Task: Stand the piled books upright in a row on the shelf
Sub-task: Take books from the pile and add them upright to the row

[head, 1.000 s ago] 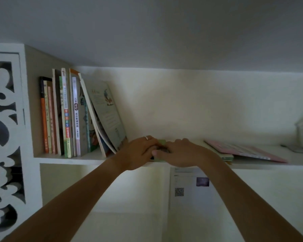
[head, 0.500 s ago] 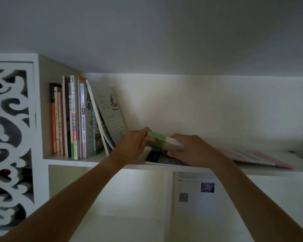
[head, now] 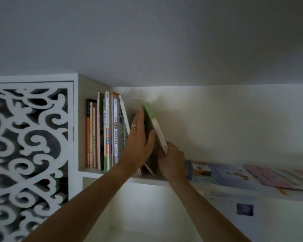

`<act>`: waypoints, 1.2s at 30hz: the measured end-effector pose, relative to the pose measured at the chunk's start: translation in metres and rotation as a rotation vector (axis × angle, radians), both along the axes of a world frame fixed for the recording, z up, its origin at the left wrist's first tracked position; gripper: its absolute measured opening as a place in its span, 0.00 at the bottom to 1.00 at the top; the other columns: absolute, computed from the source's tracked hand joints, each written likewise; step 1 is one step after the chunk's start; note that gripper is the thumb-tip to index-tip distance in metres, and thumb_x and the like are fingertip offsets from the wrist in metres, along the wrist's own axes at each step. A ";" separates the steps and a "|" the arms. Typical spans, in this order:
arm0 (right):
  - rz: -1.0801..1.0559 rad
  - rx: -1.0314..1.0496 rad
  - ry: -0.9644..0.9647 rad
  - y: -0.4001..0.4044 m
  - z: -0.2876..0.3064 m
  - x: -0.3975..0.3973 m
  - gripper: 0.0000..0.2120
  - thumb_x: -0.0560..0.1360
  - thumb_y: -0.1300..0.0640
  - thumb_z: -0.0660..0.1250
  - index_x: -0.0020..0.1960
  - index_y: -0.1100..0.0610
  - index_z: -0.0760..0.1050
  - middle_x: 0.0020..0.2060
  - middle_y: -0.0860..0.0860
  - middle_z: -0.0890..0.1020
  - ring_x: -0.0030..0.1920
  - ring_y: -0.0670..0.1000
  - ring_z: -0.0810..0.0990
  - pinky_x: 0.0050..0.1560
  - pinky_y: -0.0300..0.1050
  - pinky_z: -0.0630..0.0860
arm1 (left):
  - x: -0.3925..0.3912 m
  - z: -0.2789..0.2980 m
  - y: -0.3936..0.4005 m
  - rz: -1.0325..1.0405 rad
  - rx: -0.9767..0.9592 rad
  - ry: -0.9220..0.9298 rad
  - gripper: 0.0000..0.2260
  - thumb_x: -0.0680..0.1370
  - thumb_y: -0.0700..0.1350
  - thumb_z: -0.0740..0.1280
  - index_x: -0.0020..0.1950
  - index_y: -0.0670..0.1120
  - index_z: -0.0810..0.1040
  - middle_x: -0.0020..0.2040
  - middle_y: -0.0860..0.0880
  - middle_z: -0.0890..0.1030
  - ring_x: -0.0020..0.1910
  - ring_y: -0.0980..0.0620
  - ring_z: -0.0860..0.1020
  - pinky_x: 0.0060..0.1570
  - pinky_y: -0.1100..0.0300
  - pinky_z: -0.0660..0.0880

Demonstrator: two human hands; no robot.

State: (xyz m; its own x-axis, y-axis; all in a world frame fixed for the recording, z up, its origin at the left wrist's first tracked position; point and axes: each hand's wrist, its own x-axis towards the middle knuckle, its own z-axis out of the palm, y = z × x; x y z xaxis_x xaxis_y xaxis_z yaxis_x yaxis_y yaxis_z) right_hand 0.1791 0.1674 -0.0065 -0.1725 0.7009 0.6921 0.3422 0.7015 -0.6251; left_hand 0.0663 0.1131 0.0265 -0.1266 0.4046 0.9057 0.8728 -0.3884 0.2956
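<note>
Left fingers: the left hand [head: 138, 142] lies flat with straight fingers [head: 140, 119] pressed together against the near face of the green book [head: 154, 126]; the thumb hooks round the book's front edge. A ring [head: 133, 126] sits on one finger.
Right fingers: the right hand [head: 171, 159] curls round the book's lower corner and pinches it from below and the right.
Green book: on the shelf, tilted, its top leaning left toward the row, its foot further right; not yet upright.
Leaning books: a thin white book [head: 125, 116] and others slant between the left hand and the straight row [head: 103, 133]; how they rest behind the hand is hidden.
Shelf: the white shelf edge [head: 147, 180] carries everything; the green book's foot sits near that edge, judging by the right hand's place.
Pile: flat books [head: 234, 175] lie to the right, well apart from the row, with a pink book [head: 273, 177] on top.
Risk, slide: if the right hand lets go early, the foot could skid right and the book fall flat.
Risk, domino: a hard push left may buckle the thin leaning books rather than straighten them.
Risk, edge: a foot set too far forward could tip off the shelf.
</note>
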 end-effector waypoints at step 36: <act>0.029 -0.079 -1.094 0.007 0.018 0.153 0.38 0.76 0.38 0.72 0.80 0.45 0.62 0.76 0.49 0.70 0.71 0.51 0.72 0.64 0.40 0.69 | 0.051 -0.041 0.057 0.309 -0.077 0.229 0.06 0.80 0.43 0.64 0.52 0.43 0.78 0.46 0.44 0.80 0.42 0.46 0.79 0.43 0.49 0.80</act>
